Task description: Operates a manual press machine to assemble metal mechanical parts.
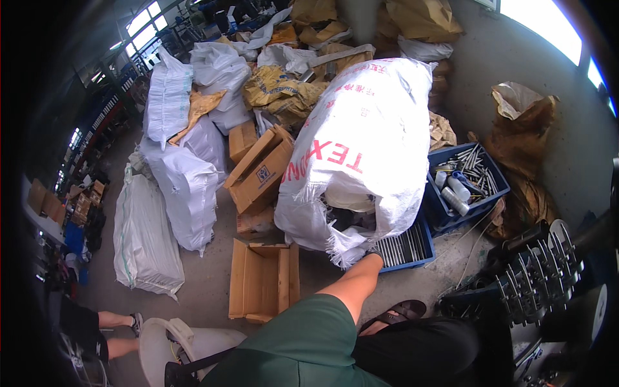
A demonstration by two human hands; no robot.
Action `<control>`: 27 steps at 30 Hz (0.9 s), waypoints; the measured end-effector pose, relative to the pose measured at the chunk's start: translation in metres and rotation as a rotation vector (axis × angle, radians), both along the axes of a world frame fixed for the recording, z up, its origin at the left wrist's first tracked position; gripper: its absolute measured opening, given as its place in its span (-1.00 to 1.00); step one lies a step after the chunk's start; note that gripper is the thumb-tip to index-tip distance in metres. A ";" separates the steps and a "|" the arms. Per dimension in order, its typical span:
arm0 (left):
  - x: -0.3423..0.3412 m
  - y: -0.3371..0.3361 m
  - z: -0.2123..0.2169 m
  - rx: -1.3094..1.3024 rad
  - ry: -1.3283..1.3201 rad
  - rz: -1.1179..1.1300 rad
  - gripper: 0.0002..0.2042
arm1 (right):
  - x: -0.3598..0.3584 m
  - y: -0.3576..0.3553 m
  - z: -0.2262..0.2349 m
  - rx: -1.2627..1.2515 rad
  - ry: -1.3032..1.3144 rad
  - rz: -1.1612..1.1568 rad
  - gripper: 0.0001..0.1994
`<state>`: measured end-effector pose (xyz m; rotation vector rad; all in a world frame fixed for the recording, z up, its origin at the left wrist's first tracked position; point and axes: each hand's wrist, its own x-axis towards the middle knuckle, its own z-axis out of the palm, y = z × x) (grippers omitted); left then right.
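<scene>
My left arm stretches up from the lower edge in a green short sleeve. My left hand (374,252), dark at the wrist as if gloved, is at the frayed lower edge of a big white woven sack (380,122) with red print. Its fingers are hidden, so its grip does not show. The sack lies tilted, its torn mouth gaping towards me. Right beside the hand, a blue crate (431,259) holds rows of slim metal and dark rods (403,248). My right hand is out of view.
Behind at right, another blue crate (493,204) holds loose metal rods and clear plastic pieces. An open cardboard box (264,280) stands left of my arm, near a white woven bag (147,232). Several upright rods (541,274) stick out at right. Another person's legs (119,332) show lower left.
</scene>
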<state>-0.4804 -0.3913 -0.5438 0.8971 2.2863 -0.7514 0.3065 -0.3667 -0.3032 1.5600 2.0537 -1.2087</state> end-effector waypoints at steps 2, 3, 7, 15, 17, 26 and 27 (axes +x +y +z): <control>-0.007 -0.006 0.000 -0.012 0.002 -0.042 -0.59 | -0.032 -0.012 0.020 0.060 0.010 -0.047 -0.65; -0.003 -0.006 -0.002 -0.012 -0.009 -0.080 -0.59 | -0.043 -0.017 0.035 0.113 0.018 -0.070 -0.71; -0.011 0.014 -0.008 0.013 -0.048 -0.330 -0.58 | -0.067 -0.021 0.061 0.167 -0.044 -0.139 -0.64; 0.000 0.048 0.054 0.060 -0.078 -0.535 -0.60 | -0.077 -0.015 0.095 0.344 -0.083 -0.061 -0.66; 0.001 0.043 0.066 0.006 -0.180 -0.365 -0.57 | -0.080 -0.017 0.103 0.376 -0.038 -0.066 -0.66; 0.035 0.027 0.095 1.074 -0.701 0.352 -0.80 | -0.093 -0.032 0.138 0.495 0.160 0.081 -0.65; 0.059 0.034 0.153 1.125 -0.907 0.385 -0.82 | -0.099 -0.034 0.155 0.527 0.202 0.073 -0.64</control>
